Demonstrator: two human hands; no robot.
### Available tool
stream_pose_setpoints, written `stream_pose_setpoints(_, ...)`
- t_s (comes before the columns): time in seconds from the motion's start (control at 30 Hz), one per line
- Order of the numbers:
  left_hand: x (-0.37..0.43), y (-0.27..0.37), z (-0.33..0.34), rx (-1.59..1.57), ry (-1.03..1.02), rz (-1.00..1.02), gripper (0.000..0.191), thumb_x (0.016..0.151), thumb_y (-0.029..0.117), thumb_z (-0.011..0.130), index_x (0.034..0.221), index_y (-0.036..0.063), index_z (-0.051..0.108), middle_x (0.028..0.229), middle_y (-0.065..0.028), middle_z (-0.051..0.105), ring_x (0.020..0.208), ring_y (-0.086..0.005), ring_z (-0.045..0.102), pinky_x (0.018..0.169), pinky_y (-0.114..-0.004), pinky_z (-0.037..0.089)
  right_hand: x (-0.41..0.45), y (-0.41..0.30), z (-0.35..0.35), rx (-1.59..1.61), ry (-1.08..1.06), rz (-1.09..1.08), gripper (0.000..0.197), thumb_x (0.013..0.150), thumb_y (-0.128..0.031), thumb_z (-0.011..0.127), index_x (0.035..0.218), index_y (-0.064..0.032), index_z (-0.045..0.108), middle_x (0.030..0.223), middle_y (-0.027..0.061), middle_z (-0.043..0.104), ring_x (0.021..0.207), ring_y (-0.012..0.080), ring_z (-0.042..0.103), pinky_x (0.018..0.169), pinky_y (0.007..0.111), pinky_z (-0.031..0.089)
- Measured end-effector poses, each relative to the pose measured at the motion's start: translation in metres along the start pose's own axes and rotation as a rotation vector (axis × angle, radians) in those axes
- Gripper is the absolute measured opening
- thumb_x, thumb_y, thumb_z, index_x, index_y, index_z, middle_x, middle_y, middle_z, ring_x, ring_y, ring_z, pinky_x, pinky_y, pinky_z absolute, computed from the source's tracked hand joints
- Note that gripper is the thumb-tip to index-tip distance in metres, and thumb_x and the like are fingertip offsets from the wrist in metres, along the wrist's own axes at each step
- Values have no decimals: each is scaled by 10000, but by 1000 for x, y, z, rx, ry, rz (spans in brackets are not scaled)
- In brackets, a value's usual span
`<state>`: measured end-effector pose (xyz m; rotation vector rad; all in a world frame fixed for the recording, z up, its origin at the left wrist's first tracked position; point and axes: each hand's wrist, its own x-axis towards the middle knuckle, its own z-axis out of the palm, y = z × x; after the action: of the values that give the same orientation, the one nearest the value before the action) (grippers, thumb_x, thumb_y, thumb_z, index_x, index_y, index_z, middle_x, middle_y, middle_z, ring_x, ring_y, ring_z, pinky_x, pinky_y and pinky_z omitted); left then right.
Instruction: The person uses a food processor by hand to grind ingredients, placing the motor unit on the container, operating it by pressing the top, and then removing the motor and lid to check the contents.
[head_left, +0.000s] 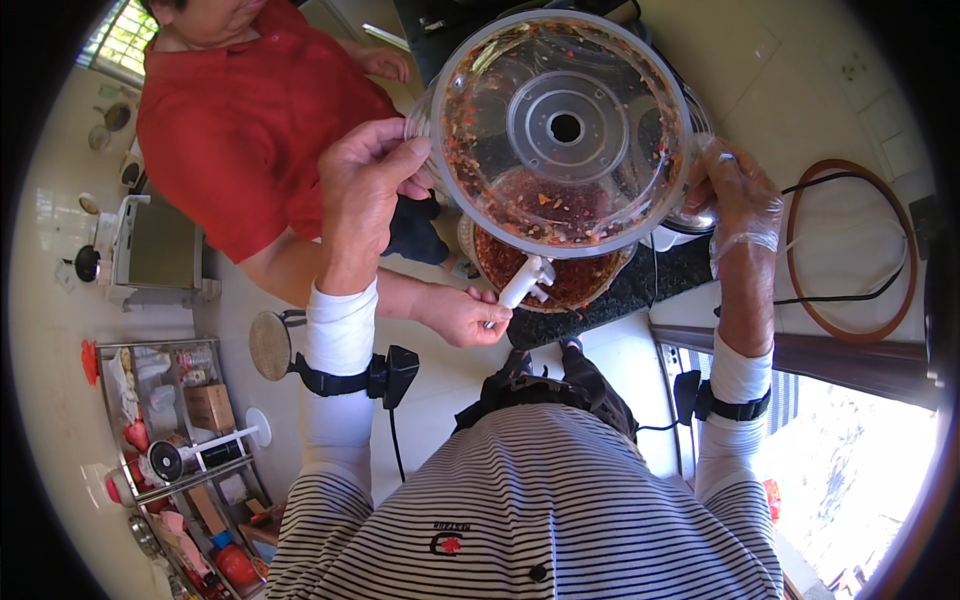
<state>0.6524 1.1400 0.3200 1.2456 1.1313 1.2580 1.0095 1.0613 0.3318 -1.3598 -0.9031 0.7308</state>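
Note:
Both my hands hold up a round clear plastic food-processor bowl (517, 202) by its sides, its inner wall smeared with red chopped bits. My left hand (371, 172) is bare and pinches the bowl's left side. On the right side, my right hand (731, 187) wears a thin clear plastic glove. Beneath the bowl, partly hidden by it, is a wide basin (480, 259) of red chopped mash. Just over the basin, a co-worker's hand (469, 315) holds a white plastic blade piece (529, 281).
A co-worker in a red shirt (217, 135) stands close at my left. The basin rests on a dark stone counter (645, 277), with a white appliance (671, 236) behind it. A round wooden-rimmed frame (799, 247) and a black cable lie right. A stool (270, 345) and loaded shelves (150, 341) stand left.

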Motion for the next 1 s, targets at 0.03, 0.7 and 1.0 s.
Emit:
stream_pose_setpoints(0.03,1,-1,0,3,3,-1,210,971,46,797,1146,-63,756,866,-81,766,668,-122,698,606,-255,567,1,1,-1,12,-4,-12,291,1093,-171,656,1193,90,737,803,81,740,617,126,659,575,282,571)
stream_pose_setpoints(0.7,6,-3,0,74,-38,-12,219,1040,74,735,1215,-57,740,932,-87,798,718,-117,718,631,-239,568,4,-6,-2,30,-3,42,268,1092,-146,631,1187,86,728,802,89,734,604,128,653,573,281,574)
stream_pose_setpoints(1.0,4,-1,4,39,-13,-21,181,985,42,771,1135,-60,754,863,-84,769,673,-124,710,605,-253,568,5,-1,-5,23,-10,56,283,1094,-129,614,1210,107,718,806,97,732,609,128,662,581,282,587)
